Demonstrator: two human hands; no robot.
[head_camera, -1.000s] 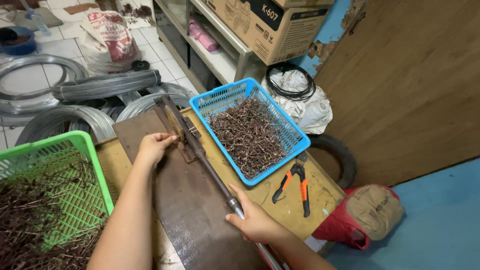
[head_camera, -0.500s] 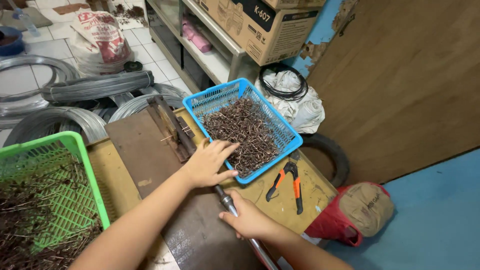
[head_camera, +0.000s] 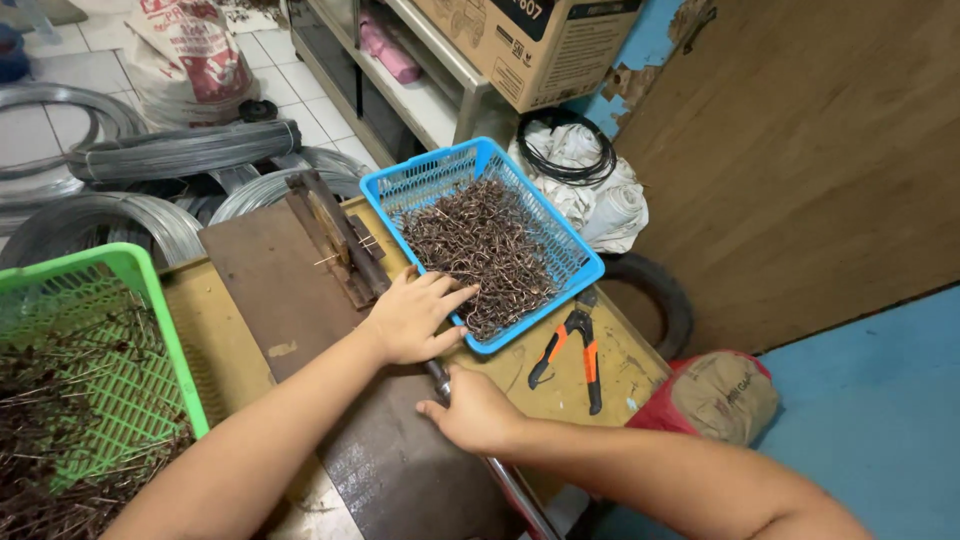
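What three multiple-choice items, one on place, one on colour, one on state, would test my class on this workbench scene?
1. Where do the pliers lie?
A. in the green basket
B. on the bench beside the blue basket
C. on the floor

2. What colour are the plier handles?
A. orange and black
B. all green
C. white

3. What is the right hand doing?
A. hanging free
B. gripping the metal lever
C. holding the pliers

Answers: B, they rest on the yellow bench top; A, both colours show; B, its fingers wrap the bar.
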